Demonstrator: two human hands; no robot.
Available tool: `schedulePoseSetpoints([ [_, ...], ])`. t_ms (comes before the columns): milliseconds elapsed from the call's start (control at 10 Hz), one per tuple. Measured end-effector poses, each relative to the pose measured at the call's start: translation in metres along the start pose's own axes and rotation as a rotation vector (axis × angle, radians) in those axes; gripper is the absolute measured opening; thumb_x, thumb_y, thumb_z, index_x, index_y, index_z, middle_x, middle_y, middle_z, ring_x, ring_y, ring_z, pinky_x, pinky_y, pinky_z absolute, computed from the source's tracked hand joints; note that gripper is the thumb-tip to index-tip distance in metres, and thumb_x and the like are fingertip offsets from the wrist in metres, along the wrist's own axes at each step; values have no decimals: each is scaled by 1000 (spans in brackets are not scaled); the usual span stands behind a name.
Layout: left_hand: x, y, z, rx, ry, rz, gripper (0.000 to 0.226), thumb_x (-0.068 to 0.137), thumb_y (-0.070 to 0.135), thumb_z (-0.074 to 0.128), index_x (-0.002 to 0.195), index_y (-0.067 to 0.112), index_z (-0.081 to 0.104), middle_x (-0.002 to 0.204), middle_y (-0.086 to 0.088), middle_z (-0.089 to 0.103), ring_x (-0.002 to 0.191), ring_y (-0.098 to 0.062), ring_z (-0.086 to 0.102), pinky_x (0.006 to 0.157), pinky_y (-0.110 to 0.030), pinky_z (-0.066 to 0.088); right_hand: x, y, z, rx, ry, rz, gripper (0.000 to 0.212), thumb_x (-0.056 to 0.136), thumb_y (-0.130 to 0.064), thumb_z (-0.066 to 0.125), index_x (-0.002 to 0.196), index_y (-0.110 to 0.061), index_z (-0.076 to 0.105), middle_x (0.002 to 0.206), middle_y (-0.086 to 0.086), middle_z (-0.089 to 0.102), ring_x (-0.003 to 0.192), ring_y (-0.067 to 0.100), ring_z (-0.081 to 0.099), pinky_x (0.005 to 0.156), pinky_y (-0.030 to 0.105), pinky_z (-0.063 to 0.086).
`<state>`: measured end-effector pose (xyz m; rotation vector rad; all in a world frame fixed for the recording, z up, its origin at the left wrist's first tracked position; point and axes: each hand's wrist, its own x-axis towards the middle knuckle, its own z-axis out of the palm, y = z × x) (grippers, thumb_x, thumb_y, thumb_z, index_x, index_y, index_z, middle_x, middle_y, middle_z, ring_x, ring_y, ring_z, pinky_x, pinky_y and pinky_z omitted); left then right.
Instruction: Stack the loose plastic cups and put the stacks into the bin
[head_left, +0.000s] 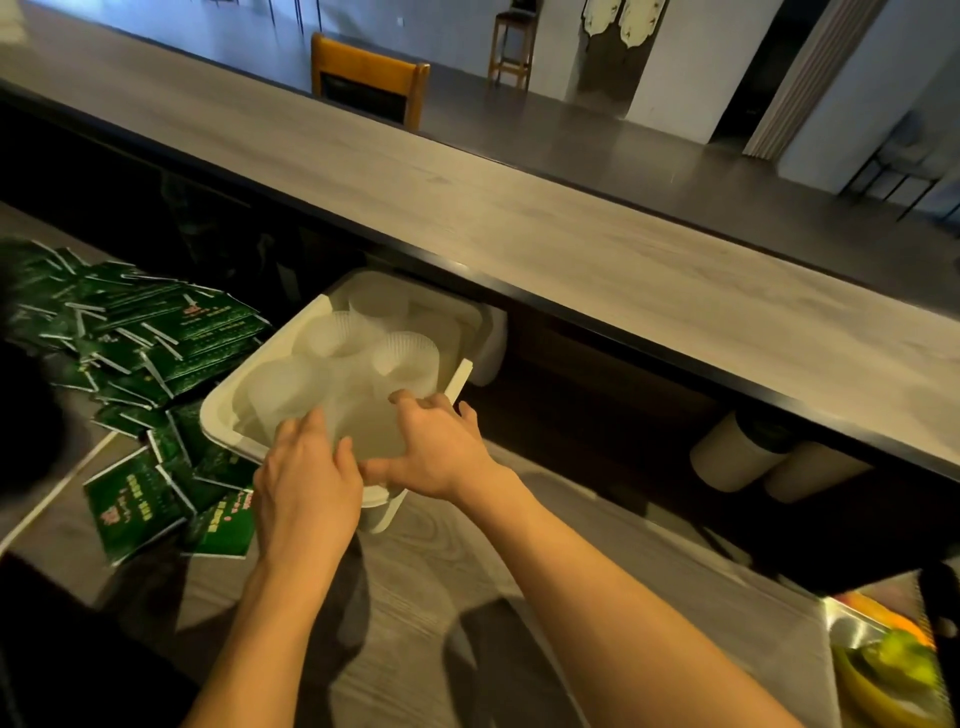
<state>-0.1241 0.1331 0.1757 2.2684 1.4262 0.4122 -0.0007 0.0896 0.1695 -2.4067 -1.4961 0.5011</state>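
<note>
cups (343, 340): several translucent stacks already stand in the white bin (221, 410) on the counter (467, 571) | progress: looks late, nearest stack being settled | grip: left hand (306, 478) and right hand (441, 452) curl round that stack at the bin's near edge | beside: green packets (156, 332)

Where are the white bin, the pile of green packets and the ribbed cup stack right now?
white bin (221, 410): head view, on its bare near-left rim.
green packets (171, 338): head view, middle of the pile left of the bin.
ribbed cup stack (408, 358): head view, on its translucent ribbed wall, inside the bin.
</note>
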Motion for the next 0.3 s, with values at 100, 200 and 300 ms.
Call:
schedulePoseSetpoints([
  [100,2,-1,-1,17,-22,16,35,99,19,52,129,1,58,125,-22,58,112,-43,56,91,-51,41,-2,-1,-2,-14,-5,11,79,83,-63,61,140,-13,40,136,9,54,138,28,32,115,58,13],
  [200,6,1,-4,37,-35,45,41,100,25,50,136,5,53,129,-20,56,116,-41,54,92,-49,42,-5,0,-5,-53,6,-13,75,88,-60,56,143,-13,40,141,10,51,139,28,32,115,58,13],
  [300,7,11,-10,11,-27,76,46,100,32,48,140,9,50,134,-17,53,120,-37,51,93,-47,41,-9,8,-13,-22,72,-11,72,90,-56,57,146,-14,38,141,10,51,136,30,37,113,53,27],
])
